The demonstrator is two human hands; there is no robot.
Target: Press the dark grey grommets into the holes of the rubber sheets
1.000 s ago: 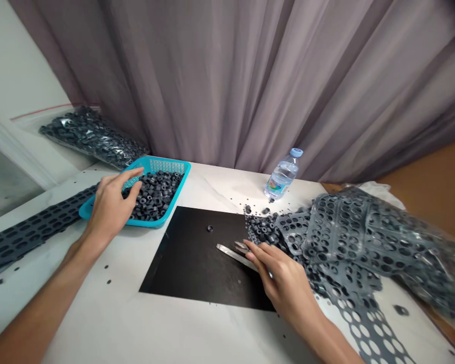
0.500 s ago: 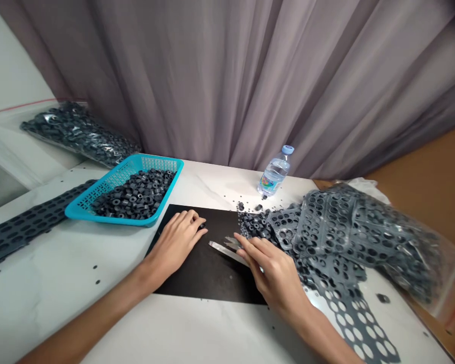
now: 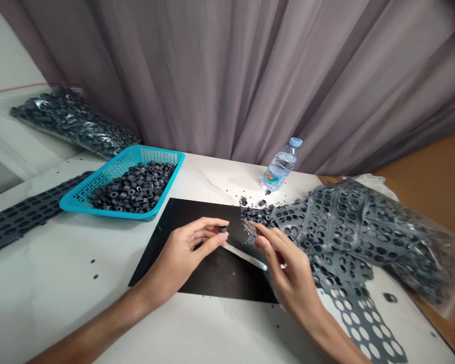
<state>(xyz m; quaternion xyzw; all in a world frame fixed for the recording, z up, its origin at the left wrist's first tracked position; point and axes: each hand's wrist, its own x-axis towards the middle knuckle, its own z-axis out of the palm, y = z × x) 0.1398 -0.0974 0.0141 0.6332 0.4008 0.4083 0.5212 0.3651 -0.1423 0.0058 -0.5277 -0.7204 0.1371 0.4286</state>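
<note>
Over the mat (image 3: 197,273), the right hand (image 3: 290,270) holds a metal tool (image 3: 246,257) pointing left.

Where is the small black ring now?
Head view, centre: the small black ring is pinched by the left hand above the black mat, just left of the right hand.

Ring (image 3: 222,229) dark grey, tweezers (image 3: 246,257) silver. Basket (image 3: 98,194) turquoise, lattice-holed. Mat (image 3: 197,278) black, table (image 3: 60,283) white with faint veins. Sheets (image 3: 349,222) grey, dotted with round holes. Curtain (image 3: 212,76) mauve-grey. Bottle (image 3: 280,169) clear, blue cap, colourful label.
</note>
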